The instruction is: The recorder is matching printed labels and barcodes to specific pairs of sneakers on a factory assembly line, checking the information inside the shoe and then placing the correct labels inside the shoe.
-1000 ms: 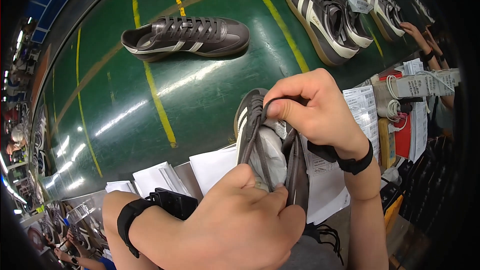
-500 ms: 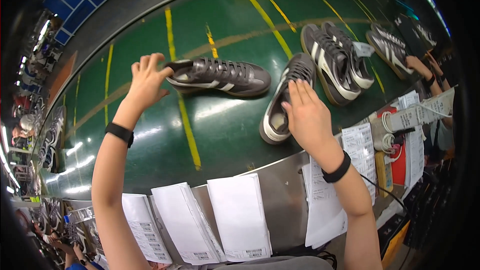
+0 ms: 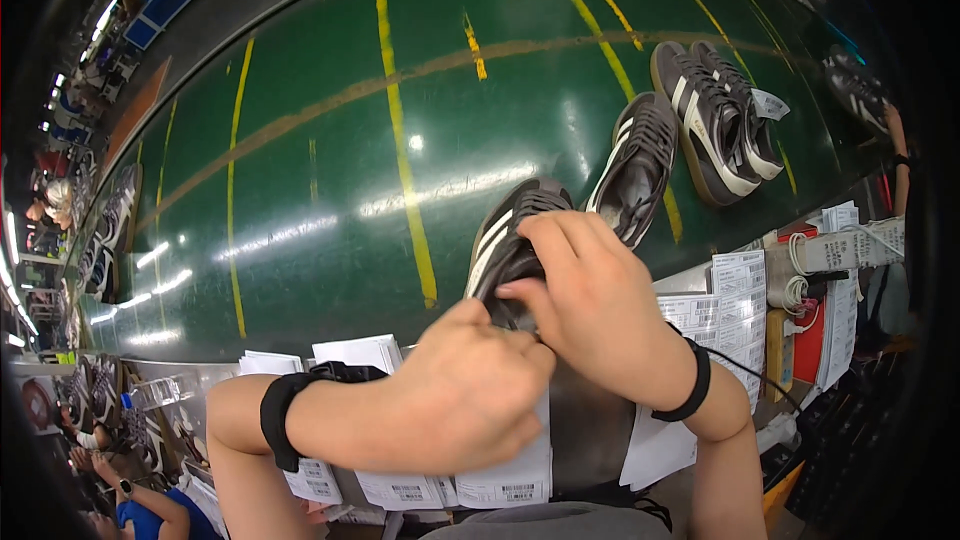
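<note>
A dark brown sneaker (image 3: 527,202) with white side stripes is between my hands near the belt's front edge, its toe pointing away from me. My left hand (image 3: 470,390) is closed at its heel end, where the fingers hide the back of the shoe. Across the collar and laces, my right hand (image 3: 600,305) grips the same sneaker with bent fingers and thumb. Just to the right lies a matching sneaker (image 3: 640,155), toe away, partly behind my right hand. Beyond it stand two more brown sneakers (image 3: 700,120) side by side, one with a pale tag (image 3: 770,105).
The green belt (image 3: 310,180) has yellow lines. Stacks of printed sheets (image 3: 405,488) line its near edge, with more sheets (image 3: 738,290) beside white cables (image 3: 796,292) at right. Another person's hand (image 3: 895,130) touches a sneaker (image 3: 855,90) far right. Shoes (image 3: 112,230) stand far left.
The sneaker that lay sideways has been turned toe-away and drawn toward me. My left hand has come down to its heel; my right hand has left the other sneaker and taken this one.
</note>
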`<action>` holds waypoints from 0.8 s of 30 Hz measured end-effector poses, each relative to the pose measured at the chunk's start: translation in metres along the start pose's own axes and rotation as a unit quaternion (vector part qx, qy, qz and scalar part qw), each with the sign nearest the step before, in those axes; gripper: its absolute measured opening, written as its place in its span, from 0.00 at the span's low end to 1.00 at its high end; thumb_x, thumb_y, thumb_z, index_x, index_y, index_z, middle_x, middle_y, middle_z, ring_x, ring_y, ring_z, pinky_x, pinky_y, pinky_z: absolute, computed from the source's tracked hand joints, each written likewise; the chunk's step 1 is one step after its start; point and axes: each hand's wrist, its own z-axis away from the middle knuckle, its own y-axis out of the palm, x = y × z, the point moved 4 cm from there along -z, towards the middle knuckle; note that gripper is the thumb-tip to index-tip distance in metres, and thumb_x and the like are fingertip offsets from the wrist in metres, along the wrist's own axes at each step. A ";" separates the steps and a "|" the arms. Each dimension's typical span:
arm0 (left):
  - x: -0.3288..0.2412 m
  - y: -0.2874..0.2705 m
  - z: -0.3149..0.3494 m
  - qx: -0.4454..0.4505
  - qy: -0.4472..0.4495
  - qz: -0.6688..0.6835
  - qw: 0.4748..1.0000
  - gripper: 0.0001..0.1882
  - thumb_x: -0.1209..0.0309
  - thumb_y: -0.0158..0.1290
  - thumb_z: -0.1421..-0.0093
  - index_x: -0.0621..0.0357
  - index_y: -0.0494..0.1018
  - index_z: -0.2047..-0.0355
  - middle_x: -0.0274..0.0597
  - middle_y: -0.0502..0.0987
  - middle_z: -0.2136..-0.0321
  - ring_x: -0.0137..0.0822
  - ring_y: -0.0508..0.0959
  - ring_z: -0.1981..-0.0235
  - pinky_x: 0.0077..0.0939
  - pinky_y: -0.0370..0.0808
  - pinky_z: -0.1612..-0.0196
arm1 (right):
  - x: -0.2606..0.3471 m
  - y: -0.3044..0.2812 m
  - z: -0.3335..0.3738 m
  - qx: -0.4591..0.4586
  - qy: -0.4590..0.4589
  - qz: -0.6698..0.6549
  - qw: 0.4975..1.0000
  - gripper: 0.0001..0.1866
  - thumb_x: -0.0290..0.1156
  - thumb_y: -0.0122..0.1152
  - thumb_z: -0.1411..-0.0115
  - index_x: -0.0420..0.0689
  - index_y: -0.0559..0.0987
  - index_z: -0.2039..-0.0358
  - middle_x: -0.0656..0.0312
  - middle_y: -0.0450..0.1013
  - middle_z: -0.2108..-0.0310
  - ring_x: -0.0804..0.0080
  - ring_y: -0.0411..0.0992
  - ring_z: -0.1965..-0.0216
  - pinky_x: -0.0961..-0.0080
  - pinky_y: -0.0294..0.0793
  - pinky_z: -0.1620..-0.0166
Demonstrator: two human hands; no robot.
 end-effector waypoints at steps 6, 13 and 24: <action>-0.031 -0.002 -0.003 -0.009 0.018 0.052 0.998 0.14 0.67 0.59 0.60 0.60 0.66 0.82 0.43 0.73 0.78 0.38 0.70 0.83 0.29 0.64 0.73 | -0.028 -0.004 -0.008 -0.024 -0.024 -0.116 0.993 0.02 0.21 0.61 0.49 0.39 0.78 0.73 0.56 0.74 0.81 0.58 0.74 0.78 0.65 0.72 0.75; -0.035 0.012 -0.005 -0.097 -0.008 0.022 0.995 0.10 0.69 0.57 0.62 0.58 0.68 0.82 0.43 0.71 0.80 0.36 0.72 0.83 0.32 0.64 0.71 | -0.065 0.009 -0.020 0.080 0.200 -0.357 0.909 0.06 0.24 0.65 0.44 0.34 0.81 0.75 0.65 0.68 0.89 0.84 0.61 0.86 0.80 0.58 0.82; -0.028 0.026 -0.030 -0.230 -0.036 -0.165 0.958 0.10 0.68 0.57 0.58 0.60 0.70 0.80 0.46 0.77 0.69 0.35 0.70 0.81 0.25 0.64 0.73 | -0.099 -0.052 0.039 -0.050 0.109 -0.065 0.991 0.28 0.41 0.71 0.48 0.39 0.77 0.49 0.62 0.74 0.55 0.78 0.69 0.64 0.81 0.68 0.63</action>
